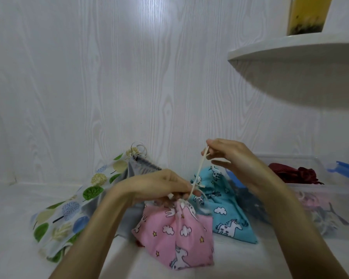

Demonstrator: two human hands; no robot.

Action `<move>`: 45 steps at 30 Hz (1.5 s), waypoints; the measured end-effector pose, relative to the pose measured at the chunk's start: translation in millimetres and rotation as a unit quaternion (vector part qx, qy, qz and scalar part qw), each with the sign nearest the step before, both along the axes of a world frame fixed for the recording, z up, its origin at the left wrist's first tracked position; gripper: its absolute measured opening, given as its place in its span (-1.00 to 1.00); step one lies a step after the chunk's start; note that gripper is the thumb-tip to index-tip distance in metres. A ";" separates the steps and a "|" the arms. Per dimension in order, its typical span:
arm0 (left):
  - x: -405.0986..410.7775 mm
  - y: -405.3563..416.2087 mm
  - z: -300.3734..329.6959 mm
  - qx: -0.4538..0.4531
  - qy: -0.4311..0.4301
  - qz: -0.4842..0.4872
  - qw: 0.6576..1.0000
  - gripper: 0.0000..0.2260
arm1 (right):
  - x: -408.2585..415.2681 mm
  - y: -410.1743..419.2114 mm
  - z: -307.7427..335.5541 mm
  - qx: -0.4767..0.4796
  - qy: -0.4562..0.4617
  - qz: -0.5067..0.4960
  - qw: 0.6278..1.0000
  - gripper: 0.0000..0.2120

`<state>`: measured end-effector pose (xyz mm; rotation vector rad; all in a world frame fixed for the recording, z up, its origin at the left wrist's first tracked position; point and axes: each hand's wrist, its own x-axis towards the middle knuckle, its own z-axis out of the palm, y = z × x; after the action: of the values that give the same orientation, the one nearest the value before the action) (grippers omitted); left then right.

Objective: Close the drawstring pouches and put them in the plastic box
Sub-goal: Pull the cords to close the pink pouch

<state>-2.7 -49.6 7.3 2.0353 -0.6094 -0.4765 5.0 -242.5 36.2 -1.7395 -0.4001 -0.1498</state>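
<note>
A soft pink unicorn-print pouch (175,232) stands nearest on the white surface (12,228), its gathered neck gripped by the left hand (159,187). The right hand (230,156) pinches its cream drawstring (198,172) above. Behind it a teal pouch (224,206) reads "UNICORN"; right, the clear plastic box (330,198).

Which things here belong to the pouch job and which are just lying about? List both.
Job: pink pouch with its drawstring in both hands; blue pouch; tree-print pouch; plastic box; dark red pouch inside it.
Lying about: shelf; yellow container.
</note>
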 end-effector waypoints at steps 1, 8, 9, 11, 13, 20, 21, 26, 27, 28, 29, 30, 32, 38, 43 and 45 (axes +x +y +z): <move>-2.4 -1.6 1.2 0.001 0.012 -0.023 1.000 -0.72 | 0.6 2.2 -1.4 -0.013 -0.004 -0.008 1.000 -0.67; -8.4 -7.1 4.1 -0.050 0.040 -0.064 0.996 -0.79 | -4.8 24.9 -12.4 -0.073 0.055 0.080 0.993 -0.71; -5.8 -5.5 3.6 -0.068 0.042 -0.025 0.996 -0.78 | -7.8 24.0 -11.8 -0.077 0.104 0.108 0.986 -0.66; 1.1 0.6 1.8 -0.113 0.056 0.045 0.991 -0.76 | -13.7 18.2 -10.5 -0.122 0.159 0.130 0.971 -0.65; 5.5 6.6 1.8 -0.165 0.074 0.092 0.979 -0.77 | -13.5 9.6 -9.2 -0.196 0.143 0.128 0.962 -0.65; 9.0 11.6 1.9 -0.252 0.100 0.138 0.953 -0.78 | -6.1 2.1 -11.0 -0.228 0.070 0.053 0.970 -0.84; 9.5 12.0 1.8 -0.251 0.101 0.141 0.952 -0.78 | -5.7 1.9 -10.9 -0.230 0.059 0.042 0.971 -0.84; 10.7 16.0 -1.4 -0.237 0.101 0.113 0.960 -0.76 | -7.5 -0.8 -1.9 -0.196 0.041 0.003 0.980 -0.73; 11.2 15.2 -2.0 -0.237 0.097 0.114 0.960 -0.77 | -8.2 -1.5 -0.7 -0.187 0.026 0.011 0.982 -0.72; 11.5 13.9 -2.6 -0.244 0.093 0.121 0.958 -0.78 | -8.8 -2.5 0.0 -0.180 0.008 0.032 0.983 -0.73; 12.0 12.2 -2.8 -0.260 0.094 0.130 0.952 -0.77 | -10.2 -3.8 0.8 -0.184 -0.007 0.062 0.981 -0.74; 11.9 10.7 -2.2 -0.284 0.100 0.138 0.943 -0.77 | -12.4 -5.0 1.6 -0.201 -0.017 0.097 0.975 -0.76; 10.6 9.7 0.1 -0.324 0.102 0.159 0.927 -0.81 | -17.1 -5.2 2.3 -0.254 -0.013 0.166 0.953 -0.80; 7.5 6.7 2.2 -0.331 0.068 0.219 0.915 -0.90 | -20.4 0.6 3.8 -0.335 -0.014 0.162 0.928 -0.71; 8.3 5.4 -1.3 -0.331 0.034 0.198 0.922 -0.89 | -11.8 0.5 -0.9 -0.283 -0.079 -0.007 0.956 -0.81; 7.1 2.1 -2.1 -0.325 0.008 0.187 0.927 -0.89 | -8.9 7.2 -7.0 -0.249 -0.088 0.014 0.964 -0.88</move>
<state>4.3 -47.5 5.1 1.4530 -0.2949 -0.0426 -3.9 -235.2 29.2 -2.2232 -0.6312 -0.1964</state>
